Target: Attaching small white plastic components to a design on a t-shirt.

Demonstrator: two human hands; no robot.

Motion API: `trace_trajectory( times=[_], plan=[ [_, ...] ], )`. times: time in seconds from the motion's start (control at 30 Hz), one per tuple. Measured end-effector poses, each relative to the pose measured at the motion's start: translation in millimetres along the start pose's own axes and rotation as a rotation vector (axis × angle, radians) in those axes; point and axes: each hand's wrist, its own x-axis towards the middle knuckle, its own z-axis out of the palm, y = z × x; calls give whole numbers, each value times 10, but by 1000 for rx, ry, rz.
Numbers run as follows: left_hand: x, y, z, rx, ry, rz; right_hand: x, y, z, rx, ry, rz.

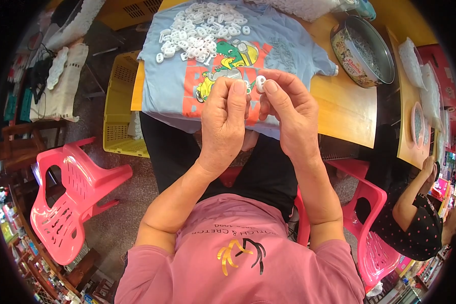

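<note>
Between the thumb and forefinger of my right hand [289,104] is a small white oval plastic piece with holes [260,83]. My left hand [224,114] is held close beside it, thumb pressed to the curled forefinger; whatever it pinches is too small and covered to name. Both hands are raised over the near edge of a light blue T-shirt [162,93] with a dinosaur print, spread on the table. At the far side of the shirt lies a loose heap of similar white plastic pieces [200,33].
An oval metal tin [357,76] of small shiny metal parts stands on the wooden table [347,114] at right. Pink plastic chairs [68,202] flank me. A yellow crate [117,109] sits left of the table. Another person [408,218] sits at far right, near a round pink container [417,124].
</note>
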Motion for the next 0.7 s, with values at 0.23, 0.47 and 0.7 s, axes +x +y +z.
trace_trajectory(
  times=[0.23,0.47,0.7],
  plan=[
    [-5,1,-10,21,0,17,5,14,-19,16,-10,29],
    [-28,111,34,-13,-5,31,21,-26,-59,304,-76,301],
    [-41,220,88,-84,-18,26,-1,-49,-44,334,-101,328]
  ],
)
